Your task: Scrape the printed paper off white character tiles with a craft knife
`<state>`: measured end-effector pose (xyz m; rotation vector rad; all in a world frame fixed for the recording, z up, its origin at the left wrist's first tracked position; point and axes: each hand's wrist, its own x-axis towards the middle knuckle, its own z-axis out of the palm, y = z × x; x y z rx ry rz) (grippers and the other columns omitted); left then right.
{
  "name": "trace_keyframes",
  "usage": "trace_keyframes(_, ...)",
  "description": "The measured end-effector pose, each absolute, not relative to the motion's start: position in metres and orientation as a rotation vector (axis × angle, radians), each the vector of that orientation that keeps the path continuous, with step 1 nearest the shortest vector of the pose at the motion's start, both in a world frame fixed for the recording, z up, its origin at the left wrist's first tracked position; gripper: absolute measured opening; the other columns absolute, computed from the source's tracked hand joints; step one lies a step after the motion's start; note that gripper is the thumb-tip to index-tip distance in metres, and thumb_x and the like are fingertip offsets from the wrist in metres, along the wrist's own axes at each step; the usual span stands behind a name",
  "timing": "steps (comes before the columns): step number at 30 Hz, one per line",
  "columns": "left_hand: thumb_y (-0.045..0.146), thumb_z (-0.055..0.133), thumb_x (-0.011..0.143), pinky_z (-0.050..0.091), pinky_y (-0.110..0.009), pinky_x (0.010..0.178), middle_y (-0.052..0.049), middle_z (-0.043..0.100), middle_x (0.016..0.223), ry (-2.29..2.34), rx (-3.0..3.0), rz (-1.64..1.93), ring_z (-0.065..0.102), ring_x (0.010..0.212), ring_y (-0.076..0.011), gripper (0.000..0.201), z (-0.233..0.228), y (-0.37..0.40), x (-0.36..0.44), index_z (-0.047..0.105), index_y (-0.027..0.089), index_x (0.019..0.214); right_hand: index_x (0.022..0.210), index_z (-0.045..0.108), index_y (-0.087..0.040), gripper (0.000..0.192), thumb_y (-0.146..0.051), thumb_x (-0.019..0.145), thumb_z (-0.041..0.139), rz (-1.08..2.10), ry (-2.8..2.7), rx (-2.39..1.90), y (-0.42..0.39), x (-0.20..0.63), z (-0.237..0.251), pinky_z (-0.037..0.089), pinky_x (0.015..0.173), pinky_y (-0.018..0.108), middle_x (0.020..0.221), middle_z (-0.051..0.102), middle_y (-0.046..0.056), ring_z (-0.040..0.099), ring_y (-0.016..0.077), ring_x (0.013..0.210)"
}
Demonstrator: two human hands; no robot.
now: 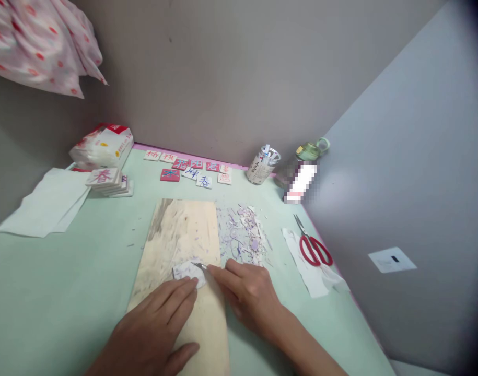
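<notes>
**Cutting a small white piece on the wooden board**

My left hand lies flat on the wooden board, fingers together and stretched forward, their tips pressing down the near edge of a small white piece that sits on the near half of the board. My right hand comes in from the right, fingers closed narrowly around a thin blade; only its metal tip shows, and it touches the right side of the white piece. The rest of the tool is hidden in my grip.

The board lies lengthwise on the pale green surface, running from near me toward the far wall. Just right of the board is a heap of purple and white shavings. Further right, red-handled scissors rest on a strip of white paper. At the far edge stands a row of small tiles with characters, some red, some white. Far left is a stack of similar tiles, near a soft packet and a sheet of folded white paper. Far right are a clear cup and a bottle with a green lid.
</notes>
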<state>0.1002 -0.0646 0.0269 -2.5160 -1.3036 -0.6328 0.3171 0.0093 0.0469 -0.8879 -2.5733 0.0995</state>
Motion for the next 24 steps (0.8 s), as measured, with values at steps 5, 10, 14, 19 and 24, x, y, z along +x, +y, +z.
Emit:
trace_keyframes(5,0.041,0.063,0.082,0.055,-0.033,0.084,-0.007,0.075,0.116,-1.339,-2.553,-0.672,0.071,0.1,-0.0228,0.047,0.028,-0.067,0.099,0.058,0.014,0.121,0.116,0.065,-0.018,0.027,-0.014,0.098,0.045,-0.022,-2.559,-0.886,0.008,0.316,0.043,0.028,0.048,0.029,0.067,0.056,-0.001,0.042,0.0128,0.052)
trace_keyframes(10,0.043,0.066,0.08,0.057,-0.035,0.082,-0.008,0.074,0.118,-1.33,-2.561,-0.63,0.071,0.101,-0.0248,0.052,0.024,-0.069,0.098,0.058,0.013,0.122,0.105,0.07,-0.019,0.028,-0.01,0.096,0.045,-0.051,-2.479,-0.985,0.017,0.309,0.038,0.025,0.046,0.029,0.063,0.053,-0.001,0.041,0.0119,0.05)
trace_keyframes(14,0.041,0.066,0.079,0.058,-0.035,0.08,-0.009,0.075,0.117,-1.316,-2.554,-0.635,0.072,0.099,-0.0246,0.051,0.024,-0.069,0.099,0.058,0.013,0.121,0.111,0.069,-0.02,0.027,-0.022,0.102,0.044,0.23,-2.497,-0.951,0.014,0.317,0.046,0.032,0.049,0.025,0.069,0.055,-0.001,0.048,0.0113,0.053)
trace_keyframes(19,0.038,0.066,0.081,0.058,-0.035,0.084,-0.007,0.073,0.119,-1.351,-2.583,-0.678,0.071,0.102,-0.0242,0.049,0.022,-0.068,0.098,0.057,0.015,0.123,0.112,0.069,-0.019,0.028,-0.023,0.103,0.043,0.249,-2.498,-0.973,0.015,0.327,0.047,0.035,0.053,0.024,0.07,0.059,0.0,0.052,0.0124,0.056)
trace_keyframes(24,0.034,0.06,0.092,0.055,-0.03,0.091,-0.002,0.072,0.12,-1.481,-2.678,-0.848,0.067,0.11,-0.0196,0.03,0.017,-0.066,0.091,0.057,0.023,0.119,0.107,0.07,-0.019,0.028,-0.022,0.103,0.042,0.358,-2.408,-1.109,0.025,0.333,0.047,0.041,0.058,0.022,0.079,0.063,0.003,0.058,0.0125,0.067)
